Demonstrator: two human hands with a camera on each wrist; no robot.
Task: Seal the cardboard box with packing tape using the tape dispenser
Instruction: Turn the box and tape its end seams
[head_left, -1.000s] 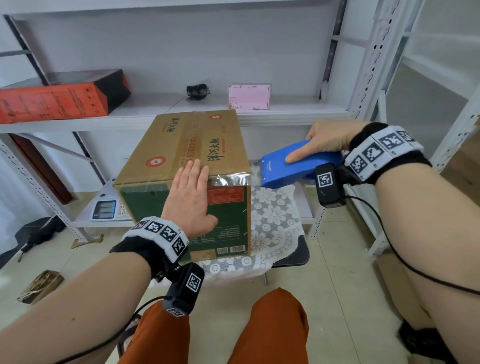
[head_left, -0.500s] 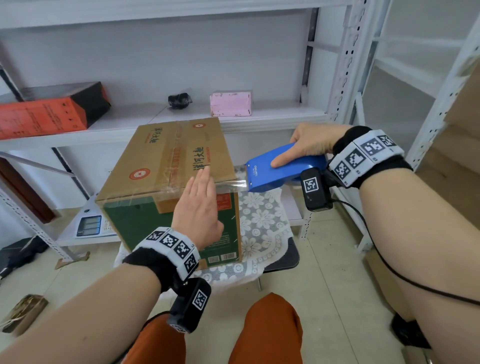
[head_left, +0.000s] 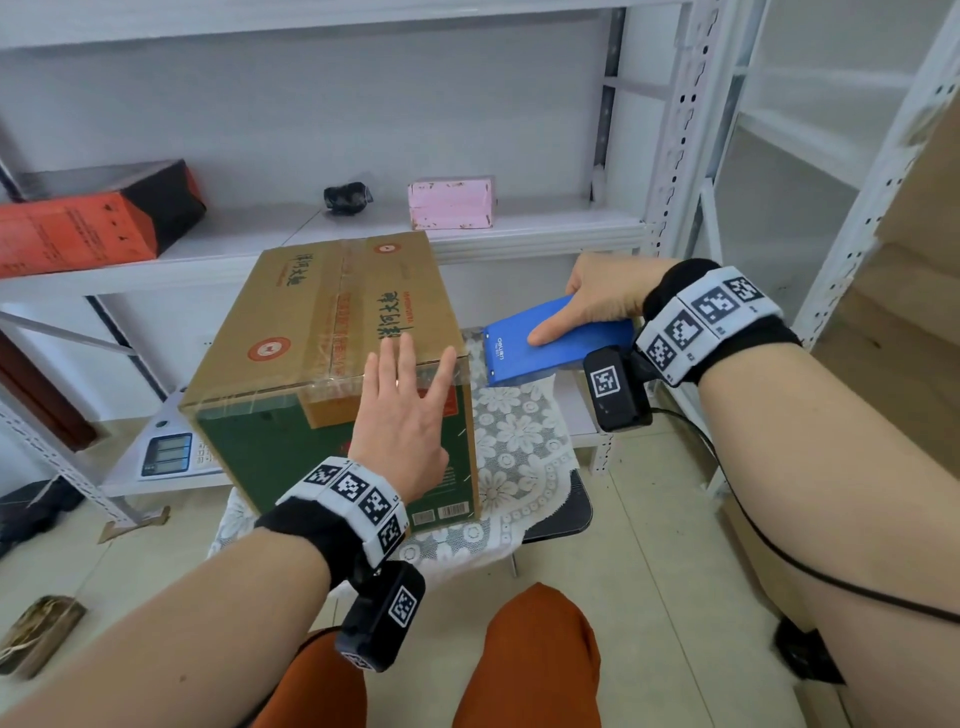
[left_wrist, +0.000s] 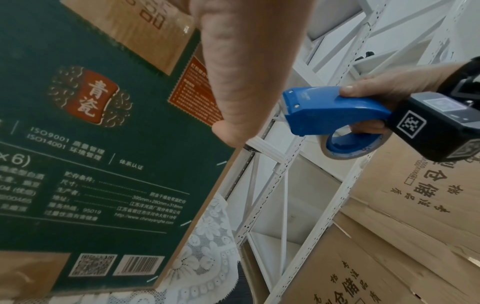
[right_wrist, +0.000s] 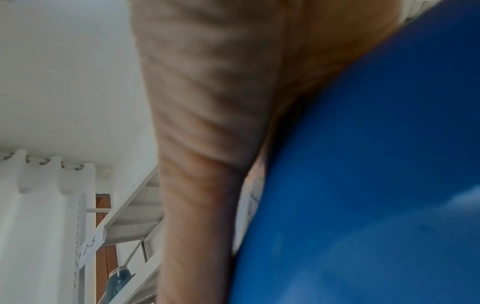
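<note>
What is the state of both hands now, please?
Left hand: open, fingers straight, flat against the cardboard box.
Right hand: closed, gripping the blue tape dispenser.

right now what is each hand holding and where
Right hand grips the blue tape dispenser by its handle. Left hand holds nothing, flat against the cardboard box.

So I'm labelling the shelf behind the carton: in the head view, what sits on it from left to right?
Orange-red box → small black object → pink box.
</note>
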